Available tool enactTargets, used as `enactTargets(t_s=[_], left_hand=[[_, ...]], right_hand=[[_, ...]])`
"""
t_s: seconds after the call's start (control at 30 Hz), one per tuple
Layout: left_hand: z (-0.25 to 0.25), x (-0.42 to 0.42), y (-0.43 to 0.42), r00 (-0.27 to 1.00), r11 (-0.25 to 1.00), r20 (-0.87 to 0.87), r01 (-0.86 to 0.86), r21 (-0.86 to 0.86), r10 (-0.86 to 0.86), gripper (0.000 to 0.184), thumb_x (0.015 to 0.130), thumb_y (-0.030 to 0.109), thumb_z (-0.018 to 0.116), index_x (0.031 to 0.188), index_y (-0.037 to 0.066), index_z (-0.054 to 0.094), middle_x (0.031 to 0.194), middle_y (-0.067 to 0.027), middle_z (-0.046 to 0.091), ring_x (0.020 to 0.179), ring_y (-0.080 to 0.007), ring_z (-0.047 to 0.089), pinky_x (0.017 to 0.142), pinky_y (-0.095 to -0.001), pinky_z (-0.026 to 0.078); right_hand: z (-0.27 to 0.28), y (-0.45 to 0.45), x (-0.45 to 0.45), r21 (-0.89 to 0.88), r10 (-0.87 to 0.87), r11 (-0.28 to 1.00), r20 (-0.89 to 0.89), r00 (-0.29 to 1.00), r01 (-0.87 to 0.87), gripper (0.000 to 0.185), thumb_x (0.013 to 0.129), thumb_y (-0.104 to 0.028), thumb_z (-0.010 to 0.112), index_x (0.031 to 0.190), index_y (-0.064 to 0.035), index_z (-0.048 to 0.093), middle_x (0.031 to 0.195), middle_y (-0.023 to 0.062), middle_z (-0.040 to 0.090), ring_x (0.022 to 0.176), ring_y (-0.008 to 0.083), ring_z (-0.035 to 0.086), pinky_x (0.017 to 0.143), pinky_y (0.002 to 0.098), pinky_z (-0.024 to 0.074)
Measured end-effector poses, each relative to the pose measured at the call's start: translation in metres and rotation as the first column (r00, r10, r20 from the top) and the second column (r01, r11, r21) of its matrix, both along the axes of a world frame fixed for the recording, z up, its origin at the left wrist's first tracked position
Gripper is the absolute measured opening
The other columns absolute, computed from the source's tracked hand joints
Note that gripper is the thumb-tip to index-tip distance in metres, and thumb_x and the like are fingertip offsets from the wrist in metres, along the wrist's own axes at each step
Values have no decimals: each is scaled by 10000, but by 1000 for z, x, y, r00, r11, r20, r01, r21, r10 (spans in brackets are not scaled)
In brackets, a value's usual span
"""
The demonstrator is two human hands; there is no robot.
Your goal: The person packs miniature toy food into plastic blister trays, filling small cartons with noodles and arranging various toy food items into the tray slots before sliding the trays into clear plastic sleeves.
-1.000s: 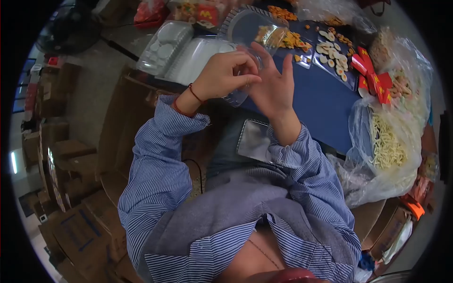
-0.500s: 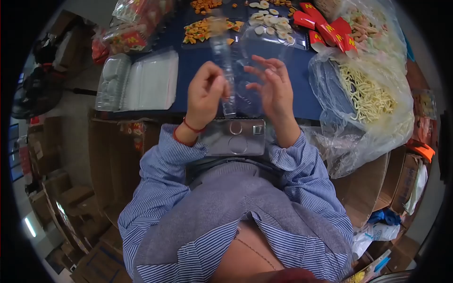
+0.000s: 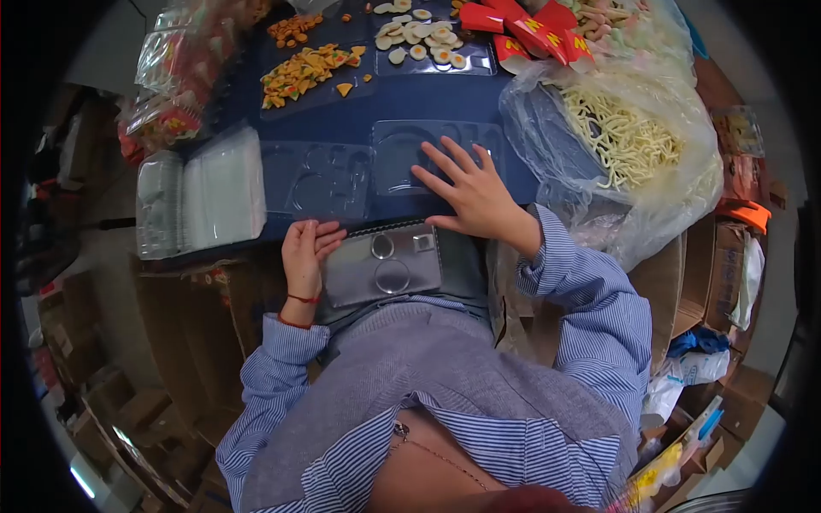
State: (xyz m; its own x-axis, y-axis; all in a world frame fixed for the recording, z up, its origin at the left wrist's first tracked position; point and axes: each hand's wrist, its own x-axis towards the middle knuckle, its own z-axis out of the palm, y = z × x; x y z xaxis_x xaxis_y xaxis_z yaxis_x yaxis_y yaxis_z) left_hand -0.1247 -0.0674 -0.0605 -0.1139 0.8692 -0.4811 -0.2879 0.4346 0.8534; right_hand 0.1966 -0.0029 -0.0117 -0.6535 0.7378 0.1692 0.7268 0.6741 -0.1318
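On the blue table lies a clear plastic clamshell, opened flat, with a left half (image 3: 329, 184) and a right half (image 3: 395, 145) showing moulded outlines. My right hand (image 3: 475, 195) is spread palm down over the right half, fingers apart; whether it presses on the plastic I cannot tell. At the table's front edge, my left hand (image 3: 306, 256) is open with loosely bent fingers, close to the left half's lower edge. Nothing shows in either hand. Below the edge, at my lap, is a shiny grey rectangular case (image 3: 346, 278) with two ring shapes and a small square.
Stacked clear clamshells (image 3: 224, 192) stand at left. Behind are small orange and yellow pieces (image 3: 308, 73), fried-egg-shaped pieces (image 3: 419, 36) and red cartons (image 3: 534, 34). An open plastic bag of pale noodle-like strands (image 3: 620, 141) lies at right. Filled packs (image 3: 171, 77) are piled at far left.
The blurred clear plastic between my hands now lies opened flat on the table. My left hand has moved down and left; my right hand has turned palm down. The view has shifted.
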Motion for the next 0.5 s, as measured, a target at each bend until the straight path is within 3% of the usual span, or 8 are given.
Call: enactTargets(t_s=[0.07, 0.1, 0.17, 0.23, 0.33, 0.4, 0.43, 0.5], left_hand=[[3, -13, 2, 991, 989, -71, 109, -101, -116, 223, 1045, 231, 502, 1019, 15, 546, 937, -158, 708, 791, -232, 727, 670, -278, 575], [14, -19, 4, 974, 971, -116, 176, -162, -196, 222, 1038, 231, 515, 1001, 17, 560, 902, -144, 714, 770, -218, 726, 653, -270, 568], [37, -27, 14, 936, 928, -131, 292, -231, -327, 231, 1021, 230, 538, 950, 20, 602, 855, -111, 724, 747, -190, 723, 632, -250, 546], [68, -23, 28, 658, 731, -322, 577, -365, -681, 213, 1013, 235, 557, 939, 48, 627, 812, -67, 713, 739, -143, 701, 613, -219, 509], [105, 25, 68, 407, 657, -752, 752, -46, -518, 160, 964, 174, 613, 966, 16, 637, 762, -75, 701, 703, -144, 685, 609, -255, 499], [134, 69, 104, 285, 525, -893, 849, 67, -348, 136, 906, 186, 653, 935, 54, 643, 787, -97, 702, 690, -272, 689, 617, -345, 518], [139, 91, 122, 283, 454, -921, 880, 139, -268, 126, 904, 164, 657, 964, 54, 639, 809, -100, 697, 706, -256, 686, 633, -334, 520], [139, 143, 165, 256, 274, -963, 935, 226, -81, 134, 892, 146, 663, 992, 64, 629, 861, -105, 685, 769, -257, 680, 669, -341, 526]], right_hand=[[18, 15, 7, 87, -38, 995, -80, 996, 45, 684, 797, -451, 741, 1375, -157, 524, 1467, 140, 449, 1331, 336, 436, 1009, 535, 381], [25, 37, 19, 180, -82, 978, -142, 986, 108, 548, 809, -422, 735, 1258, -137, 601, 1329, 123, 559, 1243, 311, 511, 989, 511, 391], [39, 92, 58, 264, -354, 895, -70, 933, 360, 400, 823, -365, 728, 1128, -115, 662, 1135, 78, 642, 1152, 286, 572, 908, 477, 441], [40, 154, 108, 370, -651, 729, 114, 750, 576, 321, 809, -342, 736, 1023, -111, 681, 995, 70, 664, 1056, 281, 614, 788, 454, 479], [28, 194, 159, 503, -696, 674, 190, 692, 540, 442, 766, -404, 764, 1081, -110, 669, 955, 120, 673, 991, 306, 651, 747, 454, 501], [27, 197, 174, 617, -727, 603, 165, 666, 506, 533, 752, -463, 768, 1122, -99, 647, 949, 155, 682, 928, 344, 669, 777, 472, 514], [25, 197, 183, 653, -740, 574, 155, 655, 494, 564, 747, -483, 769, 1135, -96, 639, 946, 166, 685, 907, 357, 676, 787, 478, 518], [21, 199, 216, 283, -704, 680, -8, 710, 677, 608, 782, -449, 758, 1238, -83, 593, 1046, 207, 687, 935, 388, 679, 802, 467, 538]])
